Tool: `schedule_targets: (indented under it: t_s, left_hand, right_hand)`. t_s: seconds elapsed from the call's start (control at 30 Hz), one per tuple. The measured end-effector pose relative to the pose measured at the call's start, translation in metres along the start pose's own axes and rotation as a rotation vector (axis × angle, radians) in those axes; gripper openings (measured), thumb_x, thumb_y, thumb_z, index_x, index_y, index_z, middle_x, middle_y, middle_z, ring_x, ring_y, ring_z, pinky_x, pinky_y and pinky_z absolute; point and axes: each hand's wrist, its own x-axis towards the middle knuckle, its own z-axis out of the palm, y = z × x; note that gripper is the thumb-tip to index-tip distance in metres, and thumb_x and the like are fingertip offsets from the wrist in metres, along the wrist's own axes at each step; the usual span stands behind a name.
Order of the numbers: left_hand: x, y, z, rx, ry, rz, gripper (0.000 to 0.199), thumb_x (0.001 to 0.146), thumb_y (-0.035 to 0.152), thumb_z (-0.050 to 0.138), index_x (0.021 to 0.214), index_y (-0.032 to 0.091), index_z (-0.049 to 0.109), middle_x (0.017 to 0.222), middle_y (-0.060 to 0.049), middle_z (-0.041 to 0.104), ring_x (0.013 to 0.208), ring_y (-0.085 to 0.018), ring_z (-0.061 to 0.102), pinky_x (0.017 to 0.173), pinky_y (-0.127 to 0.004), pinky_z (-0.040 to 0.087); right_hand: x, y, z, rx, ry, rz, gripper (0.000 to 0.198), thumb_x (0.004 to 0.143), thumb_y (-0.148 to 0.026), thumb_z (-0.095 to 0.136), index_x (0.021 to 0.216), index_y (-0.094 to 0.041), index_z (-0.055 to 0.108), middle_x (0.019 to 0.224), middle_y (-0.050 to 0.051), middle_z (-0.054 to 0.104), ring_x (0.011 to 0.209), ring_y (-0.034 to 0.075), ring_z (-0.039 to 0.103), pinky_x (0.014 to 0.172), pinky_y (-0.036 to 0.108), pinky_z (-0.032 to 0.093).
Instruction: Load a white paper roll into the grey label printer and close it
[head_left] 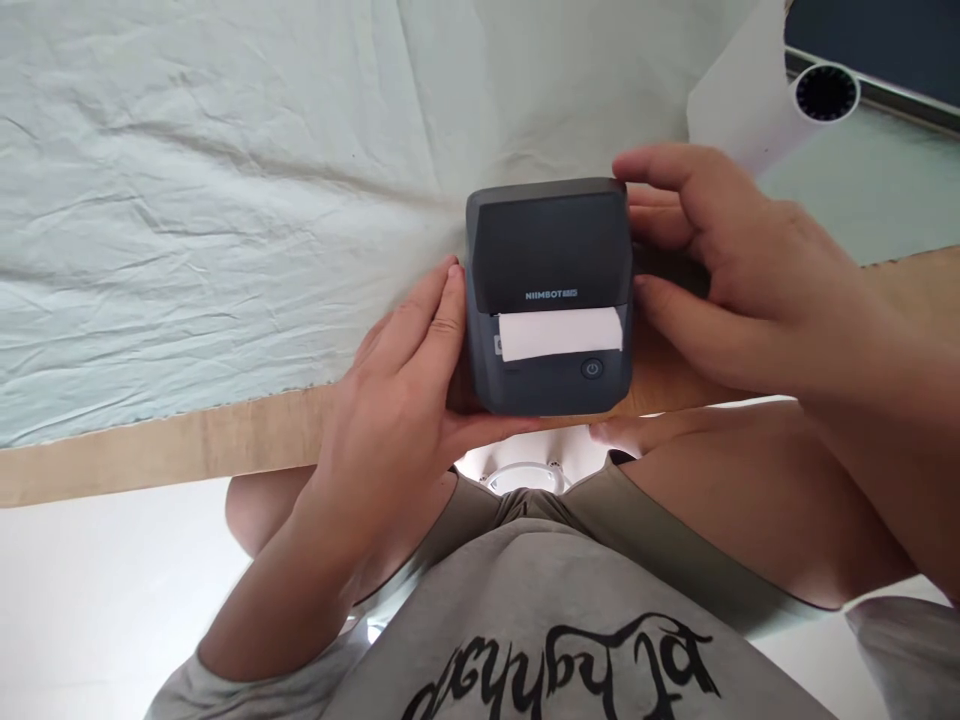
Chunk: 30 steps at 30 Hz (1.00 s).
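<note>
Now the dark grey label printer [550,290] stands at the near edge of the wooden table [187,445], just beside the pale wrinkled cloth [225,200]. A white strip of label paper [560,333] comes out of its front slot, above the round power button [592,369]. The left hand [397,400] presses flat against the printer's left side, fingers stretched and together. The right hand [720,270] grips its right side, with curled fingers reaching over the top corner.
</note>
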Motion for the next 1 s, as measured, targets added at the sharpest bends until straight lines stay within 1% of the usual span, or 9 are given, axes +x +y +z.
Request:
schedule_targets:
  t_s: [0.13, 0.33, 0.4, 0.53, 0.63, 0.7, 0.8, 0.9, 1.0]
  left_hand:
    - [0.001, 0.004, -0.001, -0.031, -0.003, -0.030, 0.096, 0.101, 0.091, 0.079, 0.180, 0.040, 0.056, 0.183, -0.003, 0.062, 0.166, -0.043, 0.065, 0.142, -0.062, 0.056]
    - [0.004, 0.005, -0.001, -0.035, -0.018, -0.009, 0.109, 0.096, 0.100, 0.077, 0.176, 0.028, 0.061, 0.183, -0.011, 0.063, 0.163, -0.046, 0.067, 0.137, -0.068, 0.058]
    - [0.005, 0.003, 0.000, -0.037, -0.017, -0.007, 0.104, 0.096, 0.097, 0.079, 0.172, 0.028, 0.065, 0.181, -0.012, 0.064, 0.160, -0.046, 0.069, 0.135, -0.067, 0.059]
    - [0.006, -0.003, 0.001, 0.013, -0.013, 0.025, 0.105, 0.091, 0.085, 0.094, 0.175, 0.034, 0.059, 0.180, -0.010, 0.065, 0.159, -0.045, 0.069, 0.137, -0.064, 0.057]
    - [0.004, -0.007, 0.001, 0.016, -0.032, 0.056, 0.110, 0.091, 0.084, 0.091, 0.180, 0.032, 0.053, 0.181, -0.012, 0.063, 0.163, -0.047, 0.065, 0.139, -0.064, 0.055]
    - [0.002, -0.008, 0.001, -0.040, -0.039, 0.062, 0.099, 0.104, 0.088, 0.071, 0.181, 0.029, 0.050, 0.182, -0.015, 0.062, 0.166, -0.048, 0.063, 0.140, -0.065, 0.052]
    - [-0.001, -0.005, 0.001, -0.081, 0.021, 0.075, 0.085, 0.118, 0.083, 0.041, 0.182, 0.027, 0.047, 0.181, -0.016, 0.062, 0.166, -0.047, 0.062, 0.138, -0.068, 0.051]
    - [0.000, 0.000, 0.000, -0.038, -0.023, 0.073, 0.081, 0.120, 0.077, 0.039, 0.179, 0.023, 0.051, 0.182, -0.017, 0.061, 0.163, -0.045, 0.064, 0.135, -0.065, 0.052]
    - [0.001, 0.003, -0.002, -0.003, -0.045, 0.090, 0.084, 0.121, 0.078, 0.038, 0.178, 0.018, 0.052, 0.179, -0.020, 0.063, 0.159, -0.043, 0.066, 0.132, -0.063, 0.055]
  right_hand:
    - [0.000, -0.004, 0.006, -0.024, 0.026, -0.030, 0.083, 0.100, -0.019, 0.058, 0.177, -0.040, 0.033, 0.171, 0.000, 0.066, 0.164, 0.029, 0.065, 0.135, 0.070, 0.062]
    - [0.001, -0.001, 0.009, -0.082, 0.062, -0.105, 0.102, 0.092, -0.015, 0.058, 0.184, -0.036, 0.018, 0.141, 0.003, 0.079, 0.116, 0.026, 0.078, 0.106, 0.059, 0.072]
    - [0.002, 0.001, 0.010, -0.084, 0.063, -0.138, 0.103, 0.092, -0.016, 0.057, 0.185, -0.036, 0.017, 0.140, 0.003, 0.078, 0.118, 0.026, 0.078, 0.107, 0.059, 0.072]
    - [0.001, -0.001, 0.012, -0.011, 0.057, -0.068, 0.093, 0.095, -0.017, 0.056, 0.181, -0.036, 0.025, 0.160, 0.003, 0.073, 0.147, 0.028, 0.073, 0.130, 0.066, 0.063]
    - [0.000, -0.008, 0.009, 0.077, 0.074, 0.107, 0.063, 0.108, -0.031, 0.049, 0.171, -0.034, 0.041, 0.156, 0.002, 0.076, 0.136, 0.027, 0.078, 0.124, 0.067, 0.065]
    - [0.000, -0.012, 0.006, 0.092, 0.088, 0.188, 0.053, 0.114, -0.052, 0.047, 0.164, -0.032, 0.048, 0.148, 0.003, 0.079, 0.122, 0.026, 0.081, 0.116, 0.068, 0.067]
    - [0.004, -0.016, -0.003, 0.044, 0.064, 0.169, 0.073, 0.106, -0.078, 0.062, 0.162, -0.032, 0.052, 0.147, 0.004, 0.078, 0.129, 0.029, 0.079, 0.119, 0.066, 0.066]
    - [0.010, -0.021, -0.012, 0.001, 0.048, 0.215, 0.077, 0.099, -0.088, 0.066, 0.156, -0.037, 0.061, 0.149, 0.000, 0.076, 0.138, 0.024, 0.076, 0.124, 0.055, 0.066]
    - [0.014, -0.031, -0.019, -0.064, 0.108, 0.279, 0.076, 0.095, -0.098, 0.062, 0.143, -0.039, 0.070, 0.137, -0.004, 0.076, 0.123, 0.015, 0.076, 0.116, 0.044, 0.066]
